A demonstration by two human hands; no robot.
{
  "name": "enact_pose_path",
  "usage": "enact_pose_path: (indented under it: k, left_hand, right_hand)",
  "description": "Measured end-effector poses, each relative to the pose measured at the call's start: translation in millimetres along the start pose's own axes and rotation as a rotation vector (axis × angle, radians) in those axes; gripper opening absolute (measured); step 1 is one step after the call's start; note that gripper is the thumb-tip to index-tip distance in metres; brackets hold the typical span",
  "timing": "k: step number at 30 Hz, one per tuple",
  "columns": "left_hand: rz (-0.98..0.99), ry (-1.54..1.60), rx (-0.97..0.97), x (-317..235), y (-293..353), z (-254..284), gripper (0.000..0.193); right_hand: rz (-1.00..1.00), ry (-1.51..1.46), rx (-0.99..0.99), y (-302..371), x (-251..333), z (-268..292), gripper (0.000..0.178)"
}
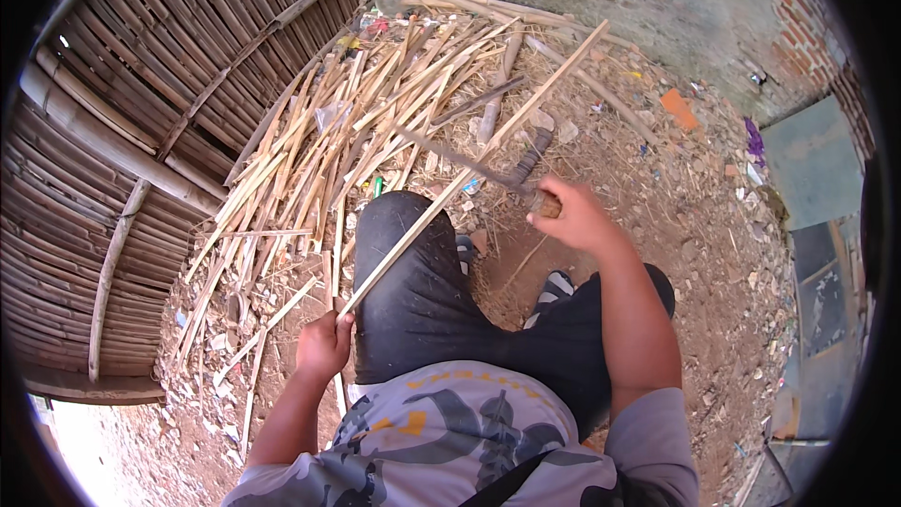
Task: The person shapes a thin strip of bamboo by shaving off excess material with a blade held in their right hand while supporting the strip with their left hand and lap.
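Observation:
My left hand is closed round the near end of a long, pale bamboo strip. The strip slants up and away to the right, passing over my left knee. In my right hand is the handle of a machete, its dark blade pointing left and away. The blade crosses the strip beyond my knee; I cannot tell whether they touch. Just beyond my right hand, a short stick wrapped in dark banding stands near the blade's base.
A heap of split bamboo strips lies far left beside a bamboo slat wall. A brick wall closes the back. Sheet panels lean at the right. Litter and chips dot the dirt floor.

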State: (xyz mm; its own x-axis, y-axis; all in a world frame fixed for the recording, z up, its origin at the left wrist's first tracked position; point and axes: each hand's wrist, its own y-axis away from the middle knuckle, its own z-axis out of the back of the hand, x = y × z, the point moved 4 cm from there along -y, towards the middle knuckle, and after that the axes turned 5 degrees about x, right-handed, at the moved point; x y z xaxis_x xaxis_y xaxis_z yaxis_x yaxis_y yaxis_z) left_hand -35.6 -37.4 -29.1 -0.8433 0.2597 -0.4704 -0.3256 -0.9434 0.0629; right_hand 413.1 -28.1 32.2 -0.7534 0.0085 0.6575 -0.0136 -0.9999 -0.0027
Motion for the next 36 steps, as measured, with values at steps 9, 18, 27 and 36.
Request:
enact_pose_path:
  k: [9,18,27,36]
  left_hand:
    - [0.025,-0.025,0.023,3,0,1,0.044]
    - [0.050,-0.027,0.035,0,1,0,0.043]
    - [-0.015,-0.148,0.015,-4,-4,8,0.042]
    - [-0.042,-0.124,-0.024,-6,-7,0,0.042]
  right_hand:
    - [0.124,0.306,-0.037,-11,10,-27,0.038]
    - [0.147,0.443,-0.098,-2,20,-30,0.039]
    - [-0.166,0.315,-0.148,-17,-23,-11,0.036]
    - [-0.020,0.359,0.004,-17,-13,-43,0.036]
